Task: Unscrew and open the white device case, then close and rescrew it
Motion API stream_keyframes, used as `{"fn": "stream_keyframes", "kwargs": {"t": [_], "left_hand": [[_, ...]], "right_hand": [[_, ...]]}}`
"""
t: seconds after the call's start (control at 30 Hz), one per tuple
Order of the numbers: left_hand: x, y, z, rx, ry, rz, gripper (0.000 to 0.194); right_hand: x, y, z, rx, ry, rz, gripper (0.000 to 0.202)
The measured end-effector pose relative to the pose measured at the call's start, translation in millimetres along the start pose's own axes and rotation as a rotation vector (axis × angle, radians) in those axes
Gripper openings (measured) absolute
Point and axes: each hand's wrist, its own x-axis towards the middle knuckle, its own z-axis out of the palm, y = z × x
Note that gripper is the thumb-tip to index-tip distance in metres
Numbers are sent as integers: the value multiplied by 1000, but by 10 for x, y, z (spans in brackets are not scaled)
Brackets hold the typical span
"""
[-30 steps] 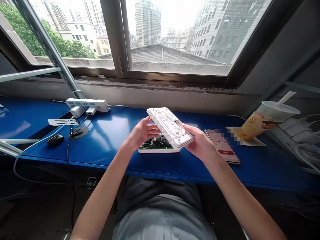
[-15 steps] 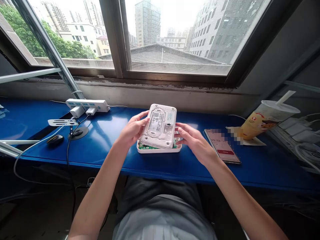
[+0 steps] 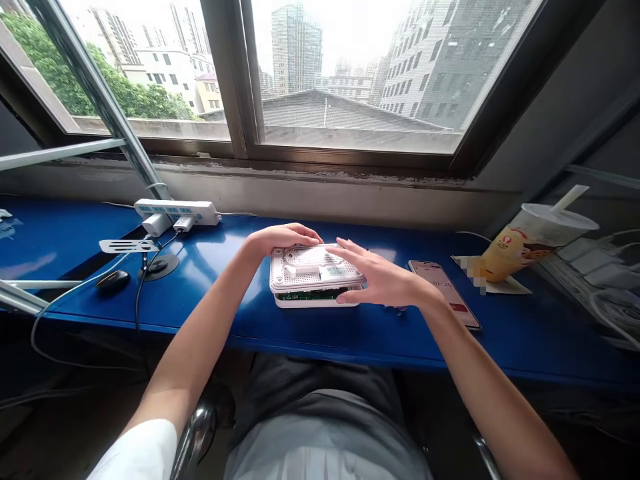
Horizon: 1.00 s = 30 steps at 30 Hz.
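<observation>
A white vented plastic cover (image 3: 303,272) lies over a shallow white casing (image 3: 315,303) on the blue desk. Green circuit board (image 3: 307,292) shows in the gap between them along the front. My left hand (image 3: 283,239) is closed around the cover's back left edge, its fingertips partly hidden behind it. Across the right end reaches my right hand (image 3: 383,275), fingers over the top and thumb at the front right corner, gripping the cover.
Right of the casing lies a phone (image 3: 443,287), with a drink cup (image 3: 533,240) beyond it. Small dark bits (image 3: 397,309) sit beside my right wrist. At left are a power strip (image 3: 177,212), a black mouse (image 3: 113,281) and a cable (image 3: 137,300).
The cover has turned from upright to lengthwise and come down over the casing. My left hand moved to its back edge, and my right hand came over its right end.
</observation>
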Motion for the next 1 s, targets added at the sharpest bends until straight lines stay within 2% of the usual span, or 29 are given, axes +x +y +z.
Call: {"fn": "stream_keyframes", "kwargs": {"t": [0.27,0.37,0.43,0.5,0.6,0.7,0.8,0.9,1.0], "left_hand": [[-14,-60,113,236,29,113,46],[5,-96,134,249,70,134,46],[-16,-127,140,278,137,151,45],[-95,-147,151,360,256,203,44],[-333,-151,201,537,399,270,48],[-620,-144,300,725,377,138,76],[-809,-159,408,766,281,-7,105],[-851,-200,461,742,240,-37,118],[-812,-248,449,737,219,-35,118]], "right_hand": [[46,11,151,-59,19,-22,124],[48,26,198,-36,52,-39,121],[69,62,211,-15,61,-57,116],[94,112,221,5,68,-76,111],[120,185,248,20,74,-83,106],[126,227,284,24,55,-79,105],[124,238,304,42,27,-70,107],[118,245,304,49,32,-70,106],[109,260,304,47,51,-63,103]]}}
